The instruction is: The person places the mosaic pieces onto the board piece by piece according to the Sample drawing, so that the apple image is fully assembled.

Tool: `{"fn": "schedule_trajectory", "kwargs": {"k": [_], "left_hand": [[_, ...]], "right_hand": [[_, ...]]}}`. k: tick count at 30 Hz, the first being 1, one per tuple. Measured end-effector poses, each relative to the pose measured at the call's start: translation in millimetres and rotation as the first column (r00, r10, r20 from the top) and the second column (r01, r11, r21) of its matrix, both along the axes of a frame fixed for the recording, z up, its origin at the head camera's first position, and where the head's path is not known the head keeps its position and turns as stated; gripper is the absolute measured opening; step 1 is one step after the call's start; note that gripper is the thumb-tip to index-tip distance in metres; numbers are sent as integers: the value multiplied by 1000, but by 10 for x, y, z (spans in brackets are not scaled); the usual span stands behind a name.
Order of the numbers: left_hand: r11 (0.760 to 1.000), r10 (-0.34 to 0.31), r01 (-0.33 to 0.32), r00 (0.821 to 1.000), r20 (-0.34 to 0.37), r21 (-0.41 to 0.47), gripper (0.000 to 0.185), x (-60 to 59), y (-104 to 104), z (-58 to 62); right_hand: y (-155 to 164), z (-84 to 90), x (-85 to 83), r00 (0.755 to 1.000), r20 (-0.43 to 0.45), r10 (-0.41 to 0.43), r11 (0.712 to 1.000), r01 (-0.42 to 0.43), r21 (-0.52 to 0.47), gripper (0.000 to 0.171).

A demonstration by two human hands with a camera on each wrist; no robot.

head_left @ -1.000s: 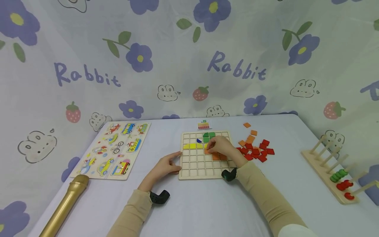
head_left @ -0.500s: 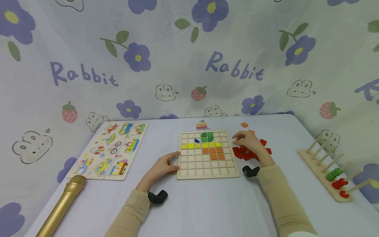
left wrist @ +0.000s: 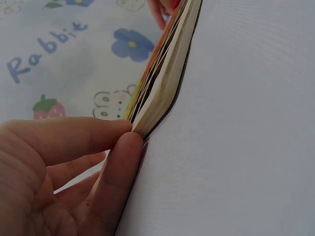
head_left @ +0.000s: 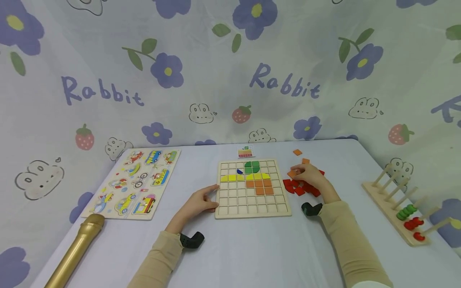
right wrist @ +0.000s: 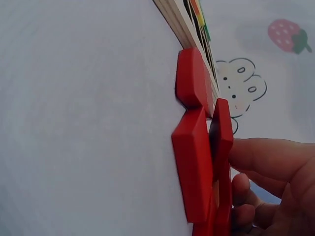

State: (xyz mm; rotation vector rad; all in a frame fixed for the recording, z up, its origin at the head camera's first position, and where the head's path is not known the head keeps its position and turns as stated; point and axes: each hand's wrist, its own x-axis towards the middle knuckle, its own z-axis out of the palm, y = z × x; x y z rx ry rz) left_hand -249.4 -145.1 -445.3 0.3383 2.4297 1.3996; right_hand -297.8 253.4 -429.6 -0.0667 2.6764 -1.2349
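Cloth-covered table [head_left: 252,248] beneath floral backdrop [head_left: 216,60]; our left hand [head_left: 199,202] pinches the grid board's [head_left: 252,210] edge, our right hand [head_left: 311,178] pinches an orange tile [head_left: 292,173].

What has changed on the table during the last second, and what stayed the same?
The right hand left the grid board, where it had rested on the orange squares, moved right to the loose tiles and now pinches an orange tile. The left hand still holds the board's left edge. The pattern on the board looks unchanged.
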Motion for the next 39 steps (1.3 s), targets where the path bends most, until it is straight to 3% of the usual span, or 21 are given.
{"fn": "schedule_trajectory", "kwargs": {"k": [3,9,13,16,21,26,29,34,39], "left_hand": [[1000,1,-2,1000,7,7,66,-42,-16,-80],[1000,-4,4,1000,9,15,66,-38,-25,-79],[1000,3,-3,1000,8,4,66,-32,-23,-75],[1000,8,-8,1000,10,2,66,-31,-23,-76],[1000,7,-7,1000,9,9,66,-33,-22,-78],[1000,2,-2,1000,2,11,66,-52,-27,-101],[1000,0,0,1000,1,11,67,-63,-31,-113],[1000,3,-3,1000,2,11,67,-63,-33,-109],[1000,0,0,1000,3,10,67,-51,-37,-87]], "right_hand": [[3,-9,-12,1000,-13,5,999,-4,45,37],[-8,-21,-2,997,-71,-19,999,22,36,27],[-41,-3,29,996,-81,-34,999,32,-30,25],[-113,19,48,998,-32,-45,992,41,-122,29],[-338,55,63,993,106,-52,947,83,-311,34],[-642,58,83,985,159,62,879,22,-477,28],[-837,41,96,982,147,121,900,-46,-433,26],[-1110,11,107,983,80,163,961,-139,-240,19],[-1269,25,143,987,-28,157,987,-158,-37,9]]}}
